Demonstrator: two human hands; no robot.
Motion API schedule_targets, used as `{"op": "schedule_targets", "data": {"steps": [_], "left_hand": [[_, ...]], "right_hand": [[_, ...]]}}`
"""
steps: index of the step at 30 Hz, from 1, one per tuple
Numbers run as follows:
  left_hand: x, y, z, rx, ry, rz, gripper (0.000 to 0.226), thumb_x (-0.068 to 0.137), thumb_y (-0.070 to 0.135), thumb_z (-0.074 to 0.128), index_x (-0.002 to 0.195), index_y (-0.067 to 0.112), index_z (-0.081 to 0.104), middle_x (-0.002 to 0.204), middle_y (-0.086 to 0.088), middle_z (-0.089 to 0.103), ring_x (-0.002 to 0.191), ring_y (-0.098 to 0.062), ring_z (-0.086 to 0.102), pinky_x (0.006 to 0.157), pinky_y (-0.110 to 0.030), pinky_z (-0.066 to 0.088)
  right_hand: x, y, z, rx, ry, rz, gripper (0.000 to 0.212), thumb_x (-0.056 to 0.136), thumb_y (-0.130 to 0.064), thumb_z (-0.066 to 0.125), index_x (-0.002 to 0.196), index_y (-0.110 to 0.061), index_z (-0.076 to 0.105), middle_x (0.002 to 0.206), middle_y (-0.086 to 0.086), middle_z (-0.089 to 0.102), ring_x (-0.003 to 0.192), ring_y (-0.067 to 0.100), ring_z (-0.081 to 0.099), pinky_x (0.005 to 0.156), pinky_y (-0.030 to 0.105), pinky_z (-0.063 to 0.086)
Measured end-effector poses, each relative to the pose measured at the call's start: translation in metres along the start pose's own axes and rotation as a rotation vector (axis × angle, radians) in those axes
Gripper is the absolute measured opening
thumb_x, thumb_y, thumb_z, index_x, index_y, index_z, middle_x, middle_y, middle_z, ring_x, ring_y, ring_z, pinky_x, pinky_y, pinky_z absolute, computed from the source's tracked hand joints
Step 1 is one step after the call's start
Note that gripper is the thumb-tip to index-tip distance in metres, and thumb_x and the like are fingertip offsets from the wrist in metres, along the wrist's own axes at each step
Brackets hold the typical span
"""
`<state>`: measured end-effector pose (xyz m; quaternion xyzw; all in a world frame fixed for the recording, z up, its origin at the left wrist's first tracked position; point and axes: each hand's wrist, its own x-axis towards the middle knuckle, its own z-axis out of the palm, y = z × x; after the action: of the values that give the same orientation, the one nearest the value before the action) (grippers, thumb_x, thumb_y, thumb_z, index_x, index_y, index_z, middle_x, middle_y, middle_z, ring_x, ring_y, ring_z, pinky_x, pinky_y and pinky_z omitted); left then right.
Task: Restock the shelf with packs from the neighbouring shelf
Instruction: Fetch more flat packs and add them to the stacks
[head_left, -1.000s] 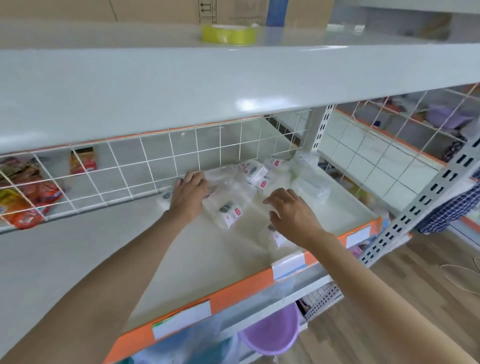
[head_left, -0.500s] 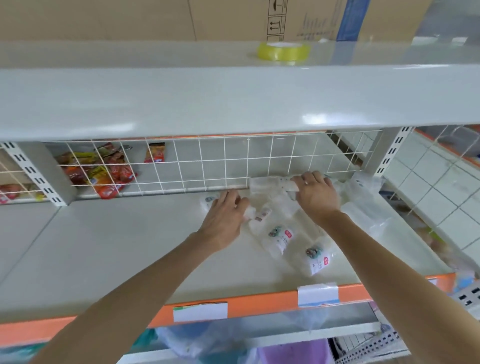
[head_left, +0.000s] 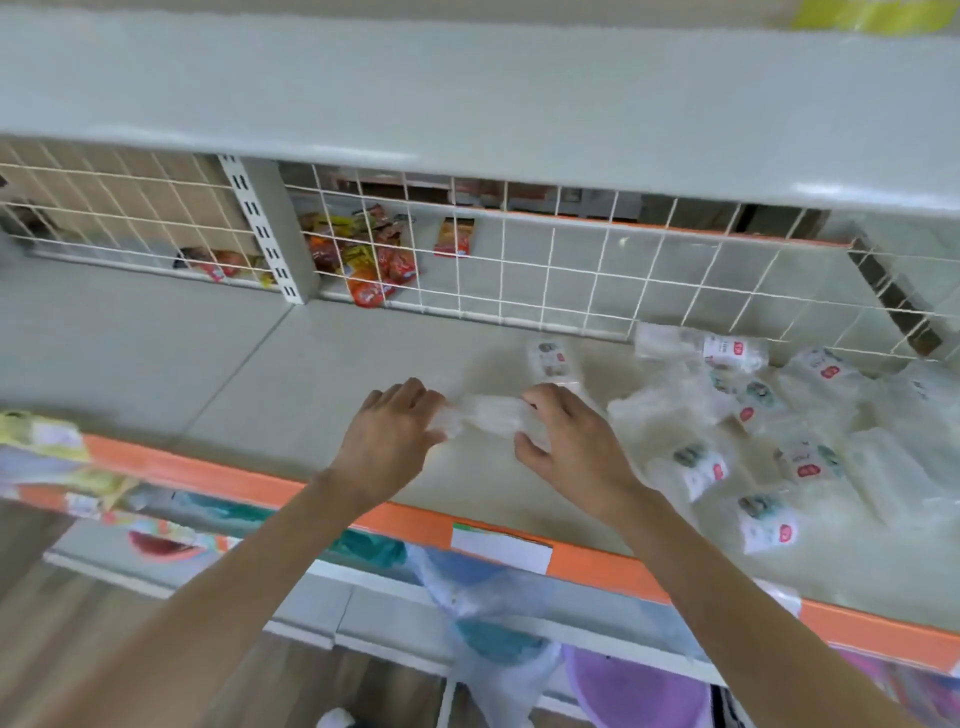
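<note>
A clear pack (head_left: 485, 415) is held between the two hands above the grey shelf (head_left: 311, 384), near its front edge. Its left end is gripped by the curled fingers of the left hand (head_left: 389, 436), and its right end is pinched by the right hand (head_left: 566, 441) between thumb and fingers. Just to the right, a heap of packs (head_left: 769, 431) with small white labels is spread loosely over the shelf, reaching back to the wire grid (head_left: 571, 265). Behind that grid, further left, red and yellow snack bags (head_left: 363, 260) are seen lying on the far side. An orange strip (head_left: 395, 519) with a white tag (head_left: 501, 548) is fixed along the shelf front. Above, a grey upper shelf (head_left: 467, 98) is seen; below, blurred plastic bags (head_left: 493, 608) and a purple tub (head_left: 634, 691) are visible.
</note>
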<state>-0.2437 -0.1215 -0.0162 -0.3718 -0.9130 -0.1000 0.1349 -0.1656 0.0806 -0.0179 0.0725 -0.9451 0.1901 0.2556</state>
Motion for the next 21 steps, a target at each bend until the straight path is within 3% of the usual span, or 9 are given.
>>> {"op": "schedule_targets", "data": {"steps": [4,14,17,21], "left_hand": [[-0.042,-0.045,-0.022,0.044,0.049,-0.157,0.038,0.059,0.015,0.085,0.09,0.007,0.065,0.08,-0.011,0.06,0.07,-0.032,0.062,0.062,-0.038,0.05],[-0.168,-0.195,-0.077,0.119,0.12,-0.273,0.037,0.065,0.017,0.079,0.095,0.011,0.058,0.079,-0.013,0.058,0.069,-0.033,0.062,0.059,-0.039,0.051],[-0.209,-0.239,-0.093,0.123,0.085,-0.357,0.042,0.057,0.012,0.085,0.092,0.009,0.061,0.078,-0.013,0.057,0.069,-0.034,0.062,0.059,-0.04,0.051],[-0.268,-0.287,-0.11,0.116,0.038,-0.449,0.041,0.056,0.01,0.085,0.092,0.008,0.066,0.08,-0.013,0.059,0.071,-0.034,0.062,0.06,-0.041,0.051]], "right_hand": [[0.02,-0.045,0.033,0.063,-0.047,-0.059,0.023,0.07,-0.019,0.059,0.088,-0.006,0.052,0.079,0.008,0.058,0.072,0.028,0.058,0.06,0.027,0.034],[0.06,-0.216,0.131,0.201,-0.088,-0.164,0.027,0.077,-0.03,0.048,0.089,-0.007,0.053,0.076,0.009,0.058,0.068,0.028,0.056,0.062,0.027,0.032],[0.065,-0.268,0.166,0.261,-0.113,-0.189,0.022,0.076,-0.024,0.054,0.09,-0.007,0.052,0.076,0.008,0.058,0.066,0.028,0.058,0.062,0.025,0.031],[0.069,-0.334,0.216,0.324,-0.144,-0.212,0.029,0.076,-0.03,0.047,0.093,-0.008,0.054,0.079,0.009,0.062,0.069,0.027,0.061,0.064,0.026,0.034]]}}
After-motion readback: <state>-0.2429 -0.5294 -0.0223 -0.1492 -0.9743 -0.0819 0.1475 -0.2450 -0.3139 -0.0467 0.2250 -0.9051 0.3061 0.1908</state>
